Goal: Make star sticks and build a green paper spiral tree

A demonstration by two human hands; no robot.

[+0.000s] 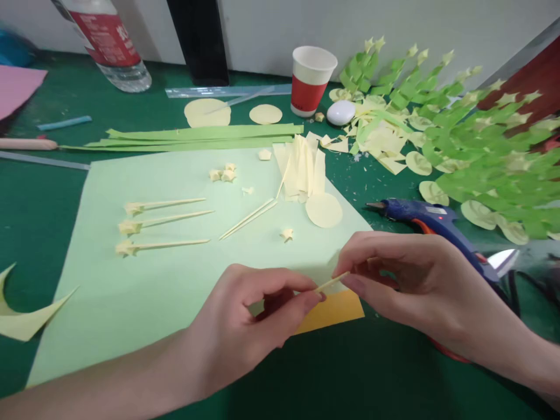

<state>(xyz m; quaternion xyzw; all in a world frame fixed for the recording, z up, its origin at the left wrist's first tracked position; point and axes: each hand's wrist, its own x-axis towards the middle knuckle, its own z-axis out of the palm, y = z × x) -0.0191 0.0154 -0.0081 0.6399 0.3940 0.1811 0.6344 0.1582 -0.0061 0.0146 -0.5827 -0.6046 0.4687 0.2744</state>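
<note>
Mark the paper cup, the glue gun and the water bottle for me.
Paper cup (308, 92): head view, red band.
Glue gun (431, 213): head view, blue body.
Water bottle (112, 42): head view, red label.

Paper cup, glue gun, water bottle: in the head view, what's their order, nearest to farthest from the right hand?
1. Glue gun, just beyond the right hand.
2. Paper cup, back middle.
3. Water bottle, back left.

The green desk (271, 385) bears a pale green sheet (166, 291), green strips (205, 135), a bottle (109, 46), a red-and-white cup (311, 81), a white egg-shaped object (341, 112) and a blue glue gun (433, 217).
</note>
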